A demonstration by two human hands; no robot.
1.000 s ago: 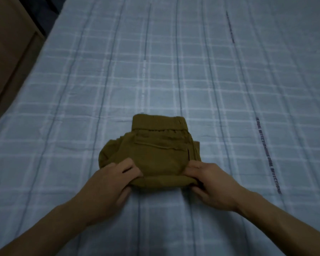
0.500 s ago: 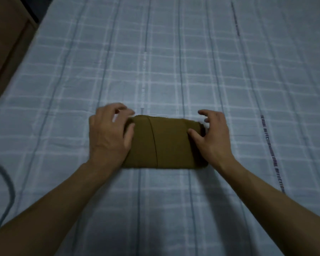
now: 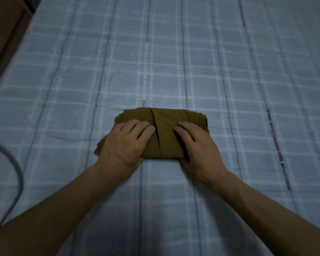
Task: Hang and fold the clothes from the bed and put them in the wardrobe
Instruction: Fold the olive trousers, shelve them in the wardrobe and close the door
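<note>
Two hands: left hand [image 3: 127, 140] and right hand [image 3: 196, 143] lie flat, fingers straight, pressing the shorts [image 3: 164, 133]; nothing gripped.
Shorts: folded bundle on the bed [image 3: 192, 61], mid-sheet.
Handling: likely light, soft, unfolds easily; lift from both ends.
Room: cable [image 3: 17, 174] at left; wooden furniture [image 3: 4, 30] beyond.

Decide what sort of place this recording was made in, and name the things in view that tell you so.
Probably a bedroom: a checked bedsheet fills the view, folded olive shorts lie on it under both hands, left hand, right hand, and brown wooden furniture stands alongside.
</note>
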